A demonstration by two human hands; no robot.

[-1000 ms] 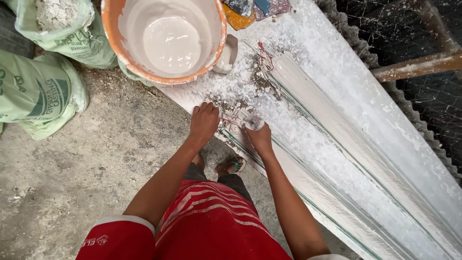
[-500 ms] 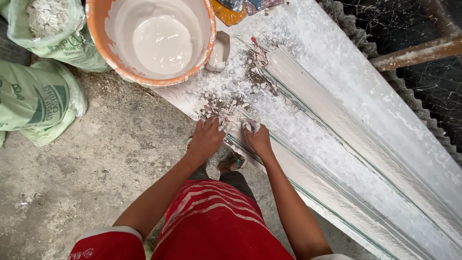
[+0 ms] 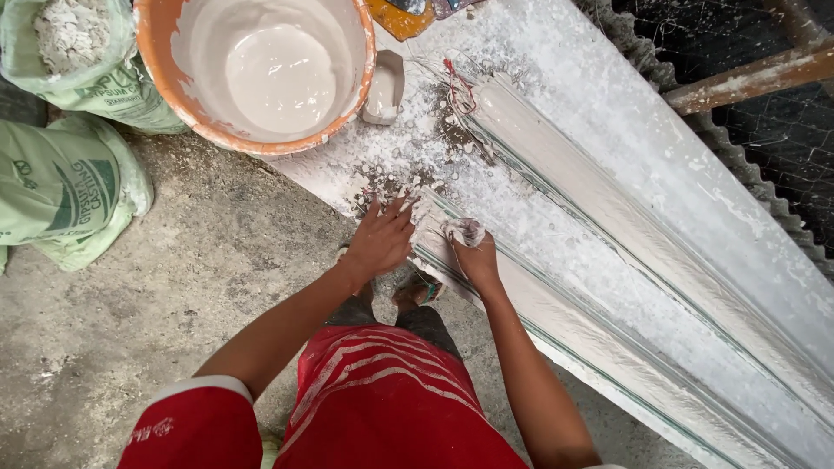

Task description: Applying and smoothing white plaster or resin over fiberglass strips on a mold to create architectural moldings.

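Mid-way through working wet plaster along a long white mould (image 3: 608, 217) that runs diagonally across the concrete floor (image 3: 130, 347). Left hand (image 3: 382, 239) pressed flat at the near end of the mould, fingers spread wide over crumbs of set plaster and dark fibre. Right hand (image 3: 473, 252) just beside it, fingers curled around a small whitish wad (image 3: 465, 230) — cloth or fibre, too smeared to tell which — held against the mould's ridge. Above the hands, an orange bucket (image 3: 165, 78) holding pale slurry, with a small white scoop (image 3: 385, 87) resting just beside its rim on the mould. Green sacks (image 3: 69, 187) off to the left, one open and showing grey powder. Judged as a smoothing or packing step at the mould's end — next move likely calls for steady pressure from the flat palm while the wad draws along the ridge, with care not to drag loose crumbs into the smoother surface farther along.
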